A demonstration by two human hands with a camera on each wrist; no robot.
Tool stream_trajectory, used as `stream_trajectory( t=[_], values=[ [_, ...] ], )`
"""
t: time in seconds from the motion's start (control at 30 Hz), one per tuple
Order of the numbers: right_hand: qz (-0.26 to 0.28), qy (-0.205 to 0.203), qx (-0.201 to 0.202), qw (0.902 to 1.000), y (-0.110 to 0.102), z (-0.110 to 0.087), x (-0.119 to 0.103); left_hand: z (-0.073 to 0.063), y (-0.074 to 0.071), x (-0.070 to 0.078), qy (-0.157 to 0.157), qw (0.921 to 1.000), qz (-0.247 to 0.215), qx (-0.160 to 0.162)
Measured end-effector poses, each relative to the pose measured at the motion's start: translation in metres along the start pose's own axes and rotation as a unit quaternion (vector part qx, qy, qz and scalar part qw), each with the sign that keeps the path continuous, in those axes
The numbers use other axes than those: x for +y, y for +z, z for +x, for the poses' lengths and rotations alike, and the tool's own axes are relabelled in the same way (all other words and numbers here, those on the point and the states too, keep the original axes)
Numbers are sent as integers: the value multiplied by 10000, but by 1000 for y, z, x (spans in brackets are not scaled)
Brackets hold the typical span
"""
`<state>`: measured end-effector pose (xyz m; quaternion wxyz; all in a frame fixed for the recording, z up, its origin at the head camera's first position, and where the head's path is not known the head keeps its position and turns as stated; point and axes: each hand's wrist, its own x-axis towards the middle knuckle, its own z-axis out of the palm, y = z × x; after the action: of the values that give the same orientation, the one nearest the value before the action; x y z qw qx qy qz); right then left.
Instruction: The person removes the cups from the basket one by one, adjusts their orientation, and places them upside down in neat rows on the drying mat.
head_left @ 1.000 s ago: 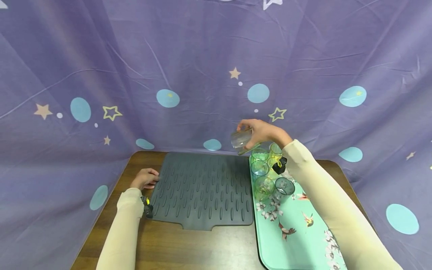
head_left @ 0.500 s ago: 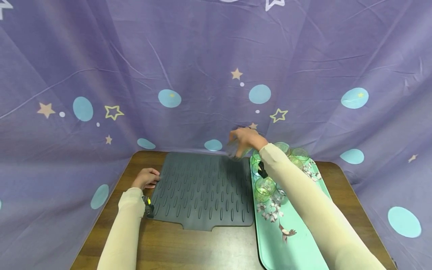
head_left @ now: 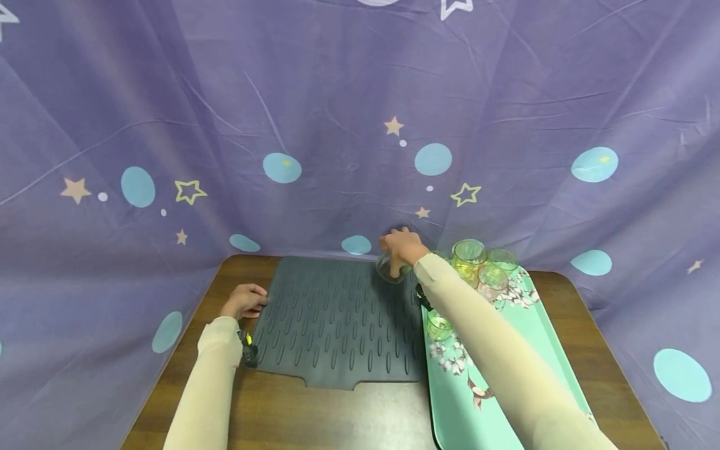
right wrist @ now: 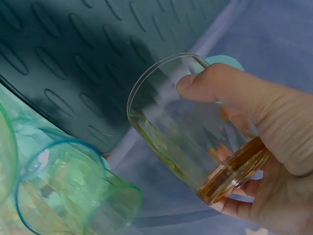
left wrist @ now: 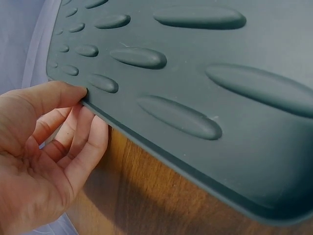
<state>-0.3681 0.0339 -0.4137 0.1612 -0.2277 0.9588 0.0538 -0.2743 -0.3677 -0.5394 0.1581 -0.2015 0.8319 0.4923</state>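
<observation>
My right hand (head_left: 400, 245) grips a clear drinking glass (right wrist: 181, 127), thumb along one side and fingers around its base end. In the head view the glass (head_left: 384, 270) is at the far right corner of the dark ridged mat (head_left: 337, 319), its rim turned down toward the mat. On the opposite side, my left hand (head_left: 246, 301) pinches the mat's left edge. The left wrist view shows that thumb (left wrist: 58, 95) on top and the fingers (left wrist: 90, 152) curled at the edge's underside.
A mint tray (head_left: 467, 425) with birds and blossoms lies right of the mat. Several tinted glasses crowd its far end, among them a yellow glass (head_left: 469, 253) and a green glass (head_left: 440, 326); my right sleeve hides some. A purple curtain (head_left: 337, 125) hangs behind the wooden table (head_left: 337, 415).
My right hand has carried the glass leftward and down from above the tray's far end to the mat's far right corner. The left hand stays at the mat's edge.
</observation>
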Motion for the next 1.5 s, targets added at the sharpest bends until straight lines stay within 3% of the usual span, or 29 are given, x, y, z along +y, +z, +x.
stream_trajectory(
  t=[0.73, 1.07, 1.5],
  values=[
    [-444, 495, -439, 9968, 50, 29, 0, -10, 8, 0, 38, 9998, -174, -123],
    [-291, 510, -248, 9980, 63, 30, -1, -7, 11, 0, -9, 9998, -173, -115],
    [-268, 467, -4, 9986, 59, 34, -8, -7, -1, 3, 30, 9997, -177, -179]
  ],
)
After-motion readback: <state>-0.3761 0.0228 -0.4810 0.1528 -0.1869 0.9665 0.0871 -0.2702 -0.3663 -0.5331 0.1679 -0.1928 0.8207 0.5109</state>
